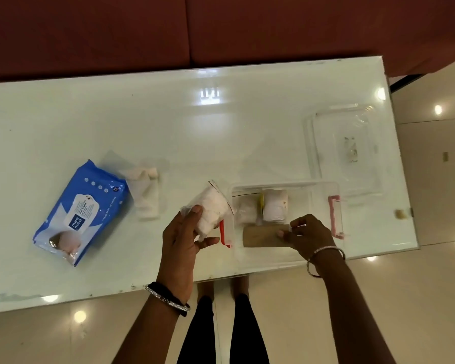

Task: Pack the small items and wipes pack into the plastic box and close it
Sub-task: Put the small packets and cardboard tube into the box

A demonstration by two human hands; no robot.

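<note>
The clear plastic box [310,190] with a pink latch stands open on the white table, near its front right. Inside lie a brown cardboard tube [260,236], a white roll [275,207] and a small white bundle [247,210]. My right hand [309,236] reaches into the box with its fingertips on the tube's right end. My left hand [185,240] holds a zip bag of white cotton [212,212] just left of the box. The blue wipes pack [80,211] lies at the left, and a clear bag with pale items [146,187] lies beside it.
The box's clear lid [344,148] lies flat behind the box at the table's right end. A dark red sofa [221,30] runs behind the table. The table's front edge [142,286] is close to my legs on a shiny floor.
</note>
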